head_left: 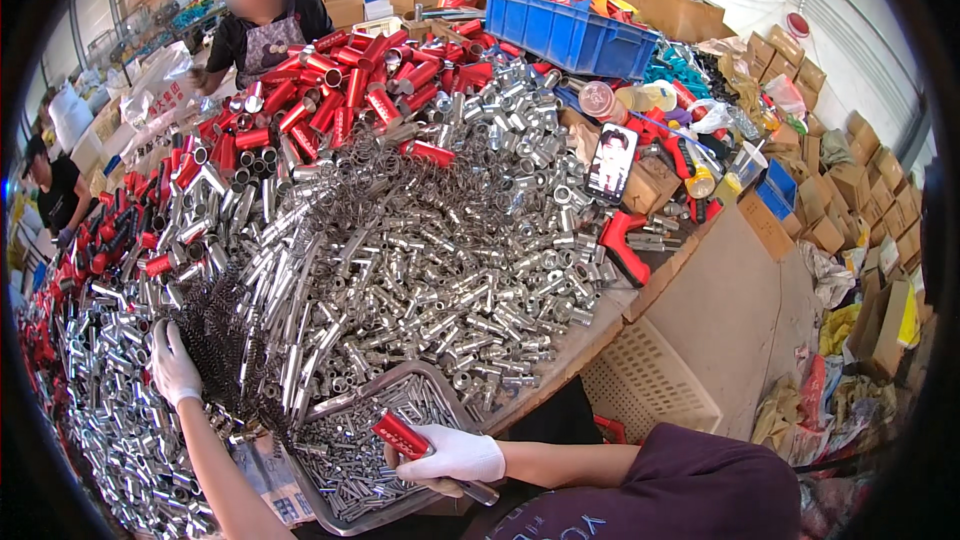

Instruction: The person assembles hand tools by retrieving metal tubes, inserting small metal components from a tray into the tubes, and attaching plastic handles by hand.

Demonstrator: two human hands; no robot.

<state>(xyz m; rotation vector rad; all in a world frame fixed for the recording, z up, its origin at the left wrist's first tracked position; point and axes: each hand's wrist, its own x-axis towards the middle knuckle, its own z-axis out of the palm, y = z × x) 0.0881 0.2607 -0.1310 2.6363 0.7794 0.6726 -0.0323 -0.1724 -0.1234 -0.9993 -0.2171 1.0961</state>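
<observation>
My right hand (458, 455), in a white glove, is wrapped round a red tube-shaped metal handle (400, 434). A bare metal rod (478, 492) sticks out below the same hand. Under it lies a grey tray (440, 372) of small metal pins (350, 460). My left hand (176, 368), also gloved, is stretched out over the left side of the heap, with its fingers extended and nothing visible in them. Dark coil springs (220, 325) lie just right of it, and short silvery metal sleeves (110, 365) lie around and below it.
Silvery metal fittings (440, 280) cover the table, with red tubes (340, 100) heaped behind. A blue crate (570, 35), a phone (612, 162) and a red pistol-shaped handle (626, 248) lie farther right. A cream perforated basket (650, 375) stands below the table edge. A person (265, 25) works opposite.
</observation>
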